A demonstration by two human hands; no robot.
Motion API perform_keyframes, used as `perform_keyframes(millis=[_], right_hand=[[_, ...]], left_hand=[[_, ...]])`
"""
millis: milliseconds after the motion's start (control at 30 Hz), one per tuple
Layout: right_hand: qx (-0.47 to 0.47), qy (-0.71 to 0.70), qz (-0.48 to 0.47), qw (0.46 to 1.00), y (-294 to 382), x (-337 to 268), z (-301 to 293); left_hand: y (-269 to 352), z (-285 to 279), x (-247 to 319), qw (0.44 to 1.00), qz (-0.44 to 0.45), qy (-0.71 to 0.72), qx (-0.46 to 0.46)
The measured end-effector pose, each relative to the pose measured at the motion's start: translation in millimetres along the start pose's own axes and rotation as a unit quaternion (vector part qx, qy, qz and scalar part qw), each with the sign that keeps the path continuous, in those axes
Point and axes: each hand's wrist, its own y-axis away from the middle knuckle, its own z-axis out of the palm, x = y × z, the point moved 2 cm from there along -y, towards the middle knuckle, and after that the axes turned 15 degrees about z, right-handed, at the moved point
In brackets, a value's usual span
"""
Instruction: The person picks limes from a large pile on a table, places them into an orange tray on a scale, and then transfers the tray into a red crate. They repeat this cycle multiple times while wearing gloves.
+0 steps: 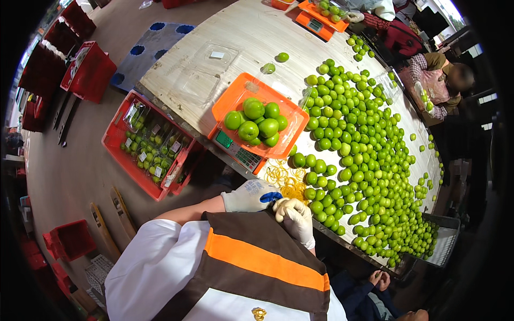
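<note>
My left hand (253, 196), in a pale knit glove with printing and a blue patch, meets my right hand (295, 218) in front of my chest. The right wears a cream glove, its fingers bent against the left. Whatever may be between the fingers is hidden. Just beyond them, yellow rubber bands (291, 185) lie loose at the table edge. A digital scale (237, 151) with an orange pan (225, 103) stands ahead. On the pan, a clear plastic container (277, 148) holds several round green fruits (257, 120).
Loose green fruits (361, 152) cover much of the pale table (180, 68). A red crate (116, 138) of packed fruit boxes stands left, below the table edge. An empty clear container (209, 60) lies beyond the scale. Another orange scale (317, 24) and several people are around the table.
</note>
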Motion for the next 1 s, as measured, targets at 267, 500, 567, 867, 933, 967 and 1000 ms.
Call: perform_keyframes(millis=[267,500,567,867,933,967,1000], right_hand=[[0.046,-0.029,0.022,0.998,-45,-11,-4],[0.095,0.086,0.042,0.991,-119,-22,10],[0.085,0.063,-0.001,0.994,-123,-28,20],[0.126,0.041,-0.079,0.988,-90,-46,33],[0.145,0.03,-0.055,0.987,-82,-41,31],[0.151,0.019,-0.052,0.987,-78,-38,29],[0.16,-0.009,-0.04,0.986,-76,-34,28]], left_hand=[[2,-115,-25,0.858,-0.099,-0.473,0.178],[2,-132,-30,0.893,-0.018,-0.389,0.226],[-1,-129,-16,0.907,0.011,-0.353,0.23],[-32,-127,28,0.919,0.089,-0.347,0.165],[-37,-123,36,0.922,0.097,-0.348,0.142],[-40,-120,39,0.924,0.1,-0.347,0.125],[-42,-117,42,0.926,0.102,-0.348,0.107]])
